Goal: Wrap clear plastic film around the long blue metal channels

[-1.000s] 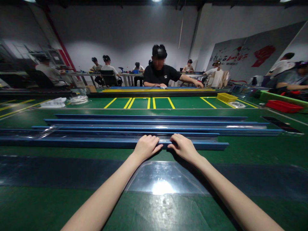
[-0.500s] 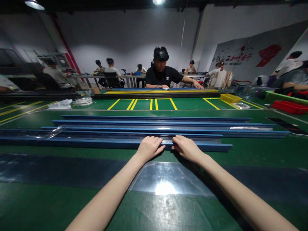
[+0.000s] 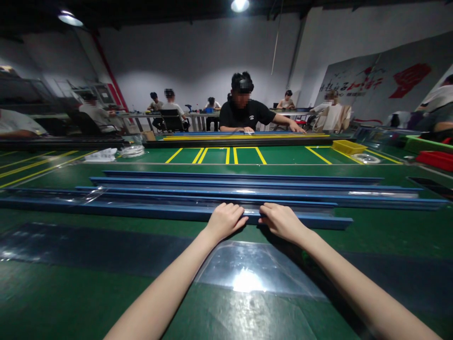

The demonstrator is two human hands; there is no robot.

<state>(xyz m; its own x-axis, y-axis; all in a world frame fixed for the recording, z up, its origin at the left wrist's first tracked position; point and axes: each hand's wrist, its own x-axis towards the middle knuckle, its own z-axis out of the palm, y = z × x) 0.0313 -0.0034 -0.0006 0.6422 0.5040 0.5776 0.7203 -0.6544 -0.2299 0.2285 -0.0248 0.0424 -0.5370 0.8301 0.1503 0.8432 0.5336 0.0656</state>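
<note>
Both my hands rest on the nearest of several long blue channel strips [image 3: 141, 212], which lies lengthwise across the green table. My left hand [image 3: 226, 221] curls its fingers over the strip's near wall, thumb pointing right. A short gap away, my right hand [image 3: 281, 221] bends its fingers over the same wall. Shiny clear film shows inside the channel between them; the fingertips are partly hidden. Under my forearms a wide transparent plastic sheet [image 3: 88, 245] lies flat along the table and reflects the ceiling light.
More blue channels [image 3: 406, 203] lie parallel just beyond. Across the table, a co-worker in a black shirt [image 3: 247, 115] leans over blue, yellow and black strips. A yellow tray [image 3: 348, 147], a red bin [image 3: 437, 160] and a coil [image 3: 132, 151] stand farther off.
The whole view has shifted slightly, so everything appears a little farther right. My hands keep the same place on the blue channel.
</note>
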